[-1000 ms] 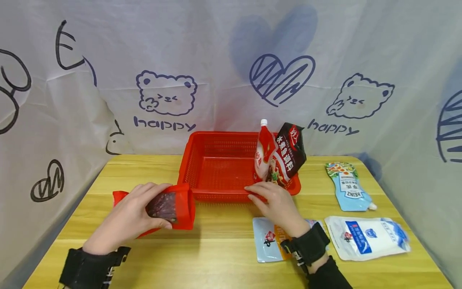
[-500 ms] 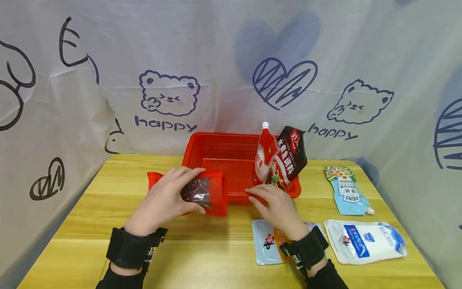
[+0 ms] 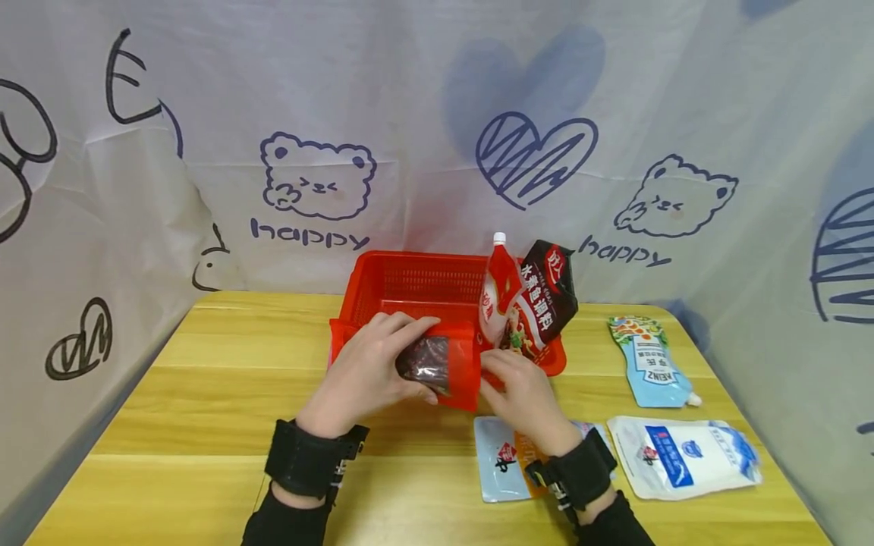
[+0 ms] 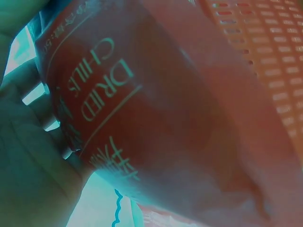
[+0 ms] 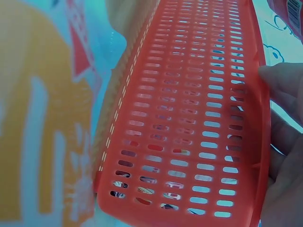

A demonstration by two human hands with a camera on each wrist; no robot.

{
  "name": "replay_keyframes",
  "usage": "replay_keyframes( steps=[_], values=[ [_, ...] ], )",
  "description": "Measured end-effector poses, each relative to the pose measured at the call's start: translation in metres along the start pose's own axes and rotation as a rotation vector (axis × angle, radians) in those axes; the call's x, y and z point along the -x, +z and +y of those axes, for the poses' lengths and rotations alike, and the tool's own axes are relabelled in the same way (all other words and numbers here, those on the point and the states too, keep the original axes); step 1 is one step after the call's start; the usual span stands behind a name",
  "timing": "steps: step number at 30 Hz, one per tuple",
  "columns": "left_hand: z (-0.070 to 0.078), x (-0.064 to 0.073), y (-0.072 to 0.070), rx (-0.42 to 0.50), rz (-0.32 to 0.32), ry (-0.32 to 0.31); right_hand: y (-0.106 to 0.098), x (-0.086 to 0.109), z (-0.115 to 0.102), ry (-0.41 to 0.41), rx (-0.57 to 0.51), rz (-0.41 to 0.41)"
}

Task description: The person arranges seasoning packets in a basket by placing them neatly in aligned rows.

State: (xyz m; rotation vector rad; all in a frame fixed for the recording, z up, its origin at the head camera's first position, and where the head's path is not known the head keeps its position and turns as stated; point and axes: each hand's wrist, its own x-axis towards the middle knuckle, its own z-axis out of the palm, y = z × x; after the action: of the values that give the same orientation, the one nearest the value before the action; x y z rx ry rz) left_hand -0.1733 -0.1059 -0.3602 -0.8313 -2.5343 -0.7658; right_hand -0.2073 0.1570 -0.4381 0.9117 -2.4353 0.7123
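Observation:
My left hand (image 3: 365, 371) grips a red bag of dried chilis (image 3: 464, 364) with a see-through window, fingers over the top and thumb along the near side. The bag is held over the near side of a red plastic basket (image 3: 423, 269) and overlaps its rim in the head view. In the left wrist view the bag's printed face (image 4: 156, 104) reads "DRIED CHILIS". My right hand (image 3: 526, 394) holds the basket's near rim, and in the right wrist view its fingers (image 5: 286, 80) hook over that rim (image 5: 262, 118). The bag's right end reaches the right fingertips.
Inside the basket, at its right, stand a red capped pouch (image 3: 498, 292) and a black seasoning packet (image 3: 546, 292). Under my right forearm lies a light-blue and orange packet (image 3: 501, 455). A blue Heinz pouch (image 3: 655, 364) and a white packet (image 3: 683, 459) lie at the right.
My left hand has carried the chili bag rightward from the table's left side to the basket's near rim. My right hand has stayed at the rim.

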Motion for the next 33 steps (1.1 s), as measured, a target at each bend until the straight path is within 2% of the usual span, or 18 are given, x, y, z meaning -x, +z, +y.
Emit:
replay_keyframes(
  steps=[6,9,12,16,18,20,23,31,33],
  values=[
    [0.001,0.0,0.003,-0.02,-0.005,0.003,-0.003,0.001,0.0,0.046,-0.014,-0.032],
    [0.0,0.0,0.003,-0.029,-0.007,-0.005,-0.005,0.001,0.0,0.058,-0.06,-0.015],
    [-0.001,0.0,0.003,-0.035,-0.005,-0.005,-0.008,-0.001,-0.002,0.081,-0.185,0.037],
    [-0.002,0.001,0.004,-0.042,-0.006,-0.002,-0.016,-0.004,-0.008,0.122,-0.428,0.11],
    [-0.001,0.0,0.005,-0.043,-0.011,-0.002,-0.02,-0.005,-0.012,0.139,-0.538,0.122],
    [-0.001,0.0,0.006,-0.042,-0.016,-0.001,-0.024,-0.006,-0.017,0.168,-0.626,0.107],
    [0.0,0.0,0.008,-0.048,-0.022,0.002,-0.028,-0.006,-0.024,0.223,-0.703,0.062],
    [0.003,-0.002,0.012,-0.066,-0.034,0.017,-0.03,-0.007,-0.041,0.418,-0.742,-0.067],
    [0.004,-0.002,0.013,-0.069,-0.041,0.017,-0.03,-0.008,-0.044,0.443,-0.756,-0.086]
  ],
)
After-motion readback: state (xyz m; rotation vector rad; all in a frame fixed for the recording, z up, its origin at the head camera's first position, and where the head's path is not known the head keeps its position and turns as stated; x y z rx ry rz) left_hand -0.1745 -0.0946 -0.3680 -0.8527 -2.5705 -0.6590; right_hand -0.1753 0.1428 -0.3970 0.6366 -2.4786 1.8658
